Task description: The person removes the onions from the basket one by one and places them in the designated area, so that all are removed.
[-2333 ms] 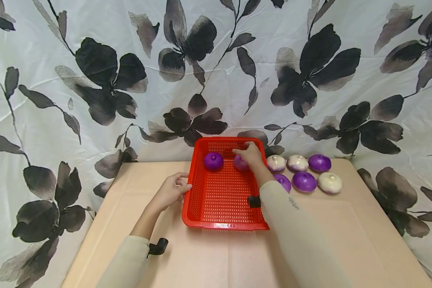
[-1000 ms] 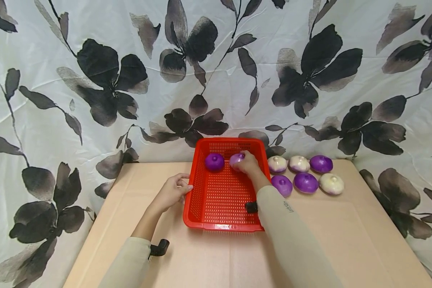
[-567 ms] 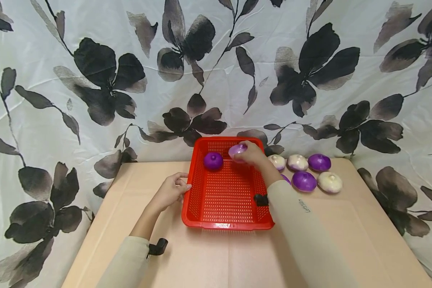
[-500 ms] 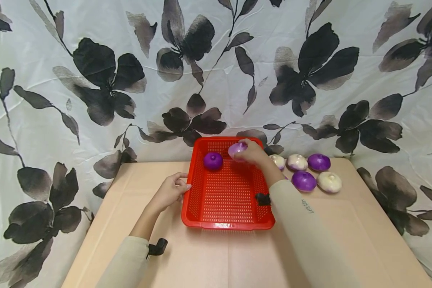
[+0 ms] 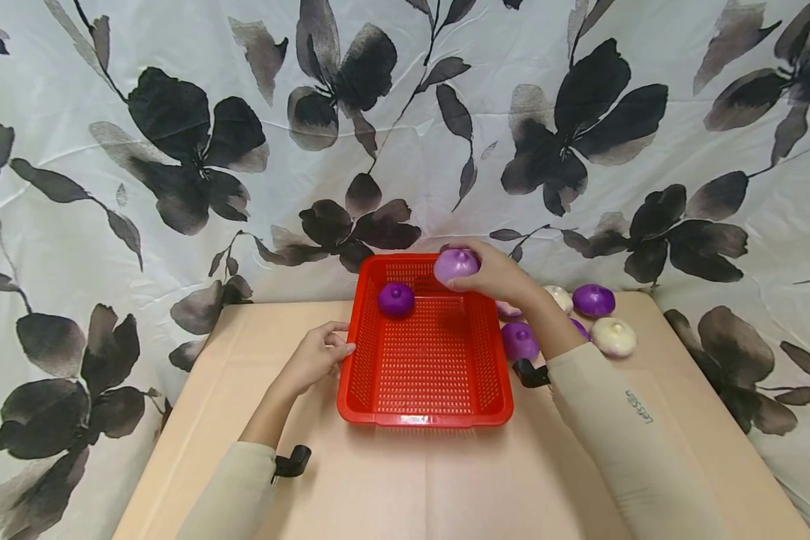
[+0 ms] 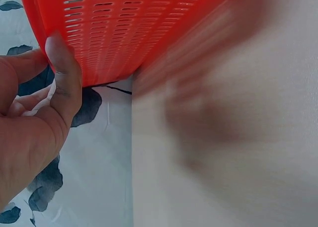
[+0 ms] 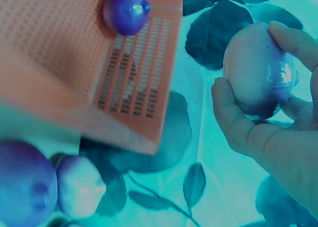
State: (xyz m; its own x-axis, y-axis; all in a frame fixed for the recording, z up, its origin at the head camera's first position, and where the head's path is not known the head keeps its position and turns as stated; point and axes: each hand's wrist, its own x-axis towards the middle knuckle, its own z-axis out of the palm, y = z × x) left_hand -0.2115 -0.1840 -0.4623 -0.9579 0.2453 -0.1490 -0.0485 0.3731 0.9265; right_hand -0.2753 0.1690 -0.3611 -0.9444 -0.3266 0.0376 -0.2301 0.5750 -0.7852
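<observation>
In the head view my right hand [image 5: 494, 271] grips a shiny light-purple onion [image 5: 457, 267] above the back right of a red plastic basket [image 5: 425, 418]. From the right wrist, this onion [image 7: 256, 70] looks pale on one side and purple on the other, with fingers and thumb around it, apart from the basket. A darker purple onion [image 5: 396, 299] sits in the basket's back left. My left hand [image 5: 316, 355] pinches the basket's left rim; the left wrist view shows its thumb and fingers at the red edge [image 6: 37, 23].
Several more onions rest on the table right of the basket, including a purple one [image 5: 520, 341], a white one [image 5: 613, 337] and another purple one [image 5: 594, 300]. My right forearm partly covers them. A floral cloth [image 5: 445, 172] hangs behind the tan table [image 5: 378, 487].
My right hand has lifted the light-purple onion up from inside the basket and shifted slightly back and right with it. The left hand stays on the rim.
</observation>
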